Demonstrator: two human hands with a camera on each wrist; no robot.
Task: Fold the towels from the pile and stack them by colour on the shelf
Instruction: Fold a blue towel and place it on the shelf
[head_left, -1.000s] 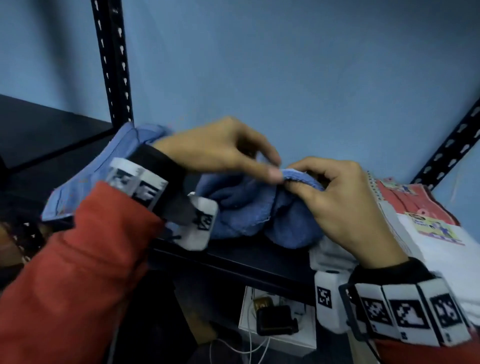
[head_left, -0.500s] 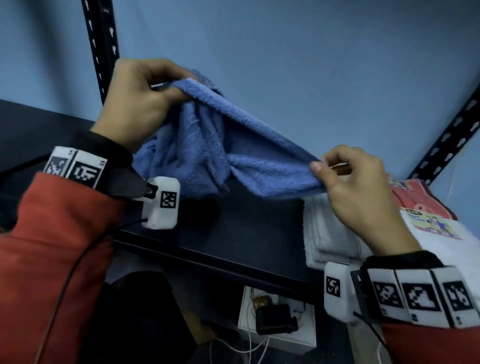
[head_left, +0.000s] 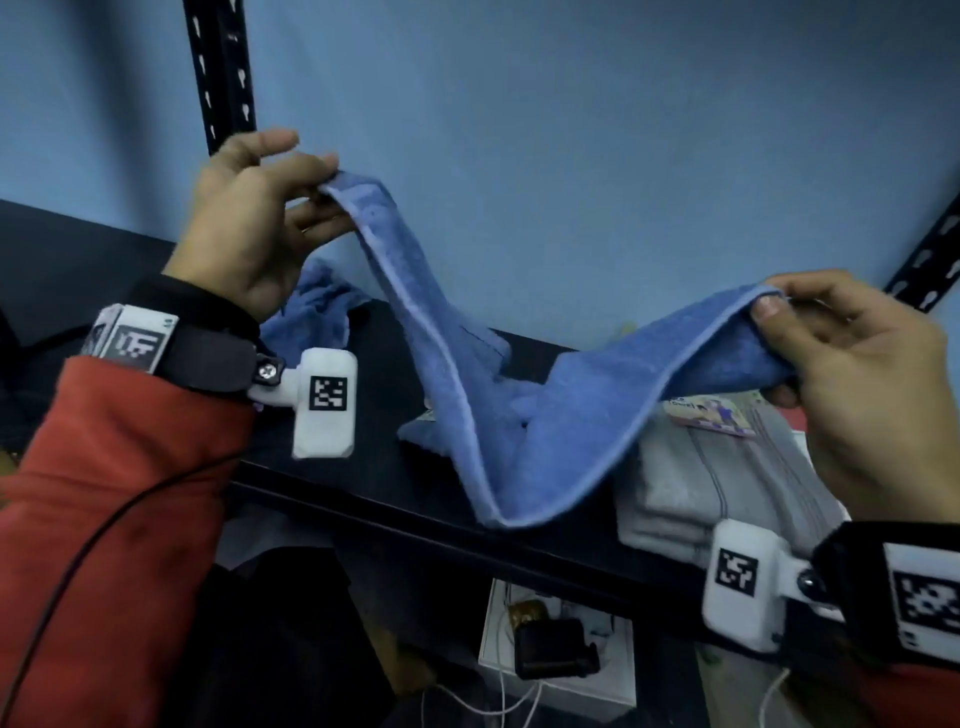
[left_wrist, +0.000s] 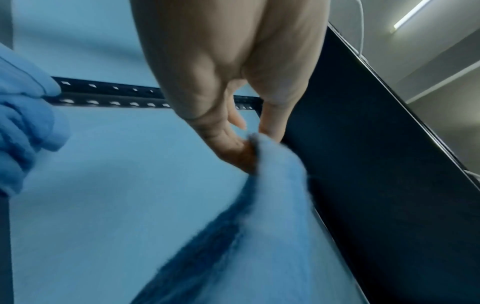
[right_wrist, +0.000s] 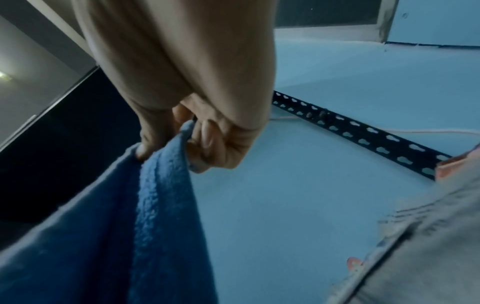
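Note:
A blue towel (head_left: 561, 415) hangs in a sagging V above the black shelf (head_left: 395, 514), stretched between both hands. My left hand (head_left: 260, 218) pinches one corner high up near the black upright; the pinch on the towel (left_wrist: 275, 164) also shows in the left wrist view. My right hand (head_left: 852, 374) grips the other end lower at the right, thumb on top; the right wrist view has the towel (right_wrist: 155, 195) between thumb and curled fingers. The towel's lowest fold dips past the shelf's front edge. Another crumpled blue towel (head_left: 317, 312) lies on the shelf behind my left wrist.
Folded grey-white towels (head_left: 717, 483) are stacked on the shelf at the right, with a printed packet (head_left: 711, 415) behind them. A black slotted upright (head_left: 223, 73) stands at the left, another post (head_left: 930, 260) at the right. Below the shelf sits a white box with a black device (head_left: 556, 649).
Both hands have drawn further apart, and the bunched towel has opened into a long sagging strip. The left hand stays high; the right end sits out over the grey stack.

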